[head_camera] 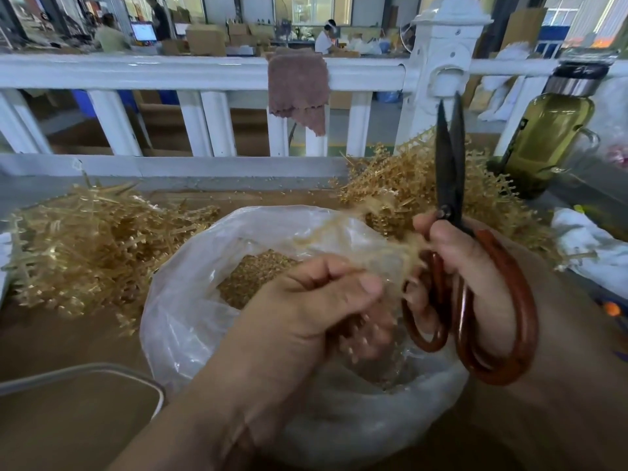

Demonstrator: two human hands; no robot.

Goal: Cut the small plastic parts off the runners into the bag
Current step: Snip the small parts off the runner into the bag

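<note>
My right hand [465, 266] grips black scissors with red-brown handles [450, 185], blades nearly together and pointing up. My left hand [306, 300] pinches a blurred golden runner [370, 246] over the open clear plastic bag [190, 300]. Cut golden parts [251, 277] lie heaped inside the bag. A pile of golden runners [95, 246] lies left of the bag, and another pile [401, 185] lies behind my right hand.
A white railing [204, 73] with a brown cloth [297, 86] draped over it runs across the back. A green-tinted bottle [547, 137] stands at the right, a white cloth [588, 246] below it. A grey-rimmed tray [102, 372] sits at the lower left.
</note>
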